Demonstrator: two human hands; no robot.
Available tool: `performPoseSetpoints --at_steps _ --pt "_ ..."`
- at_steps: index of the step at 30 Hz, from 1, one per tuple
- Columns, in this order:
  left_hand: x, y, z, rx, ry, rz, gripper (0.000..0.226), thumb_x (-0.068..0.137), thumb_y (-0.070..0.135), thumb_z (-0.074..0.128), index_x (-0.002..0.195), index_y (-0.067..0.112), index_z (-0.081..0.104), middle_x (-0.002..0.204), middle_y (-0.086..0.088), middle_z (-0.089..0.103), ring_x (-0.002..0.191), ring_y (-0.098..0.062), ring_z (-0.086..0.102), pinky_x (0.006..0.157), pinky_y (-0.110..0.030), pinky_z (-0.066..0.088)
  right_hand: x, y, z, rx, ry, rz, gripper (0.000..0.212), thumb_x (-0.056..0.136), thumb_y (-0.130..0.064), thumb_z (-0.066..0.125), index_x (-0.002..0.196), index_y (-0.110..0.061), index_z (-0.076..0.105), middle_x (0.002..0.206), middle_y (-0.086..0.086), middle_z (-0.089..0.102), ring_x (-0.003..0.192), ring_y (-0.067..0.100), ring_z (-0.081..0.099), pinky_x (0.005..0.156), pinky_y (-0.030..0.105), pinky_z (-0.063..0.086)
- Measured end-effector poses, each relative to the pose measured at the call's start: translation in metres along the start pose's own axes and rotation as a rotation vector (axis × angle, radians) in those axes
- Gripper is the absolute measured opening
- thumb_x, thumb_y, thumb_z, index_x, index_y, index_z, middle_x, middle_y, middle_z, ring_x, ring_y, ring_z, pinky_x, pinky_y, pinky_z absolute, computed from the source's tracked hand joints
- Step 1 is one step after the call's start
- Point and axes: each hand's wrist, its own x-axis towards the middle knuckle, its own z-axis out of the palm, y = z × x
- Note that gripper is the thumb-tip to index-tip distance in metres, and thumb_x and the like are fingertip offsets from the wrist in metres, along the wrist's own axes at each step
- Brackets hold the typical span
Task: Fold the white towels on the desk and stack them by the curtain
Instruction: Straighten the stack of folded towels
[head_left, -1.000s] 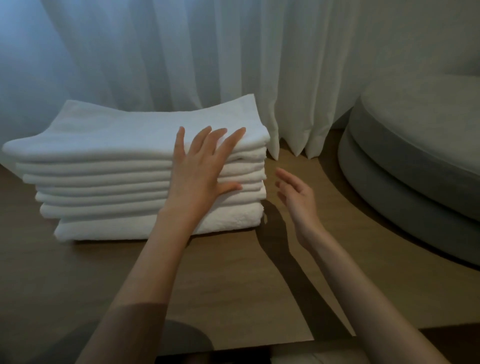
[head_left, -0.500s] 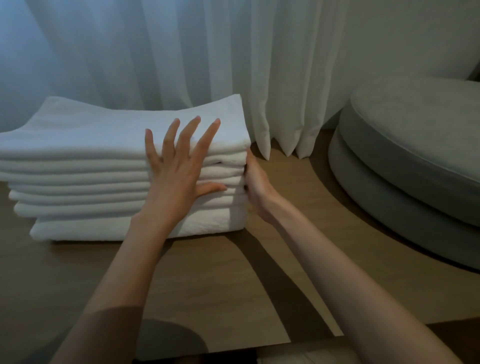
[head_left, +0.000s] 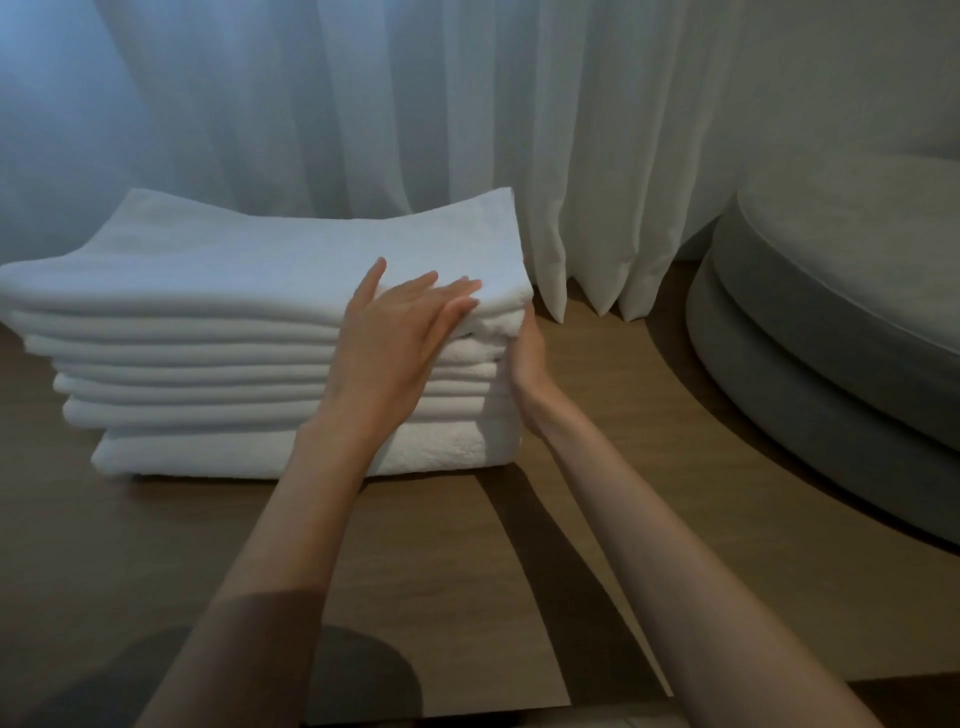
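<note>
The stack of folded white terry towels (head_left: 249, 332) is steadied on the brown wooden desk (head_left: 156, 545), beside the sheer white curtain (head_left: 415, 104). The left hand (head_left: 395, 338) is laid flat on it, fingers straight; the right hand (head_left: 527, 358) is pressed against its end, fingers hidden, grip unclear. Upper layers could be skewed by uneven pushing.

You've got seven folded towels (head_left: 208, 291), two hands, a left hand (head_left: 395, 343) and a right hand (head_left: 527, 358), plus one curtain (head_left: 363, 104), one desk (head_left: 623, 519) and one round grey seat (head_left: 831, 291).

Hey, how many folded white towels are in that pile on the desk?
7, all in one stack of folded white terry towels on the brown wooden desk, before the sheer white curtain; edges blur, so one may be hidden.
</note>
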Motion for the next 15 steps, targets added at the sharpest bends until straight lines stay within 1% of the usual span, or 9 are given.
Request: performPoseSetpoints --at_steps 1,2,4,5,8,9,11,13,15 --pt "-0.003 0.001 0.000 0.043 -0.029 -0.002 0.048 0.098 0.041 0.026 0.133 0.023 0.054 0.130 0.000 0.060 0.132 -0.018 0.045 0.119 -0.042 0.007 0.000 -0.002 -0.004 0.043 -0.011 0.034 0.049 0.105 -0.035 0.018 0.141 -0.012 0.042 0.136 0.008 0.055 0.125 0.020 0.051 0.103 0.030 0.043" --pt "-0.006 0.002 0.000 0.097 -0.065 0.002 0.053 0.097 0.045 0.020 0.136 0.026 0.050 0.134 0.004 0.057 0.136 -0.016 0.039 0.119 -0.043 0.000 0.002 -0.005 -0.009 0.089 -0.011 0.056 0.046 0.105 -0.035 0.022 0.133 -0.013 0.052 0.120 0.004 0.066 0.111 0.016 0.061 0.088 0.024 0.051" --pt "-0.009 0.002 -0.001 0.215 -0.133 0.017 0.059 0.095 0.050 0.010 0.143 0.032 0.040 0.142 0.010 0.048 0.143 -0.014 0.025 0.117 -0.048 -0.009 0.009 -0.012 -0.019 0.178 -0.020 0.074 0.041 0.104 -0.036 0.026 0.112 -0.017 0.062 0.087 -0.005 0.074 0.081 0.007 0.070 0.061 0.016 0.053" --pt "-0.009 0.001 -0.002 0.266 -0.149 0.023 0.060 0.095 0.052 0.006 0.145 0.034 0.034 0.147 0.011 0.041 0.145 -0.015 0.018 0.116 -0.051 -0.012 0.013 -0.016 -0.022 0.231 -0.034 0.086 0.042 0.104 -0.038 0.026 0.107 -0.019 0.063 0.081 -0.007 0.074 0.075 0.005 0.070 0.055 0.014 0.051" --pt "-0.007 0.003 -0.004 0.310 -0.103 0.038 0.058 0.099 0.049 0.001 0.150 0.030 0.021 0.154 0.007 0.028 0.146 -0.016 0.013 0.115 -0.056 -0.009 0.024 -0.025 -0.025 0.322 -0.068 0.107 0.051 0.104 -0.042 0.022 0.101 -0.016 0.066 0.082 -0.002 0.075 0.076 0.009 0.071 0.058 0.019 0.054" --pt "-0.007 0.005 -0.004 0.296 -0.093 0.037 0.058 0.098 0.046 0.001 0.151 0.028 0.018 0.156 0.005 0.024 0.147 -0.015 0.011 0.116 -0.054 -0.008 0.027 -0.028 -0.025 0.319 -0.070 0.119 0.053 0.104 -0.043 0.021 0.103 -0.015 0.066 0.086 0.001 0.075 0.080 0.011 0.071 0.063 0.022 0.056" --pt "-0.007 0.008 0.000 0.295 -0.144 0.031 0.060 0.095 0.043 0.003 0.152 0.026 0.010 0.159 0.005 0.016 0.147 -0.014 0.003 0.117 -0.051 -0.010 0.032 -0.032 -0.021 0.284 -0.070 0.153 0.055 0.104 -0.044 0.020 0.111 -0.011 0.064 0.091 0.004 0.074 0.085 0.016 0.070 0.074 0.027 0.057" --pt "-0.011 0.008 0.009 0.323 -0.190 0.029 0.061 0.093 0.041 0.010 0.152 0.025 0.010 0.158 0.005 0.017 0.147 -0.014 0.004 0.116 -0.051 -0.012 0.037 -0.034 -0.013 0.203 -0.072 0.165 0.052 0.103 -0.043 0.023 0.106 -0.012 0.065 0.083 0.002 0.073 0.078 0.015 0.069 0.071 0.024 0.055" --pt "-0.012 0.006 0.013 0.355 -0.206 0.022 0.061 0.093 0.039 0.015 0.152 0.022 0.014 0.157 0.004 0.022 0.147 -0.016 0.009 0.116 -0.051 -0.012 0.039 -0.037 -0.005 0.096 -0.096 0.151 0.047 0.103 -0.040 0.026 0.093 -0.015 0.063 0.068 -0.002 0.071 0.065 0.010 0.067 0.057 0.016 0.053"
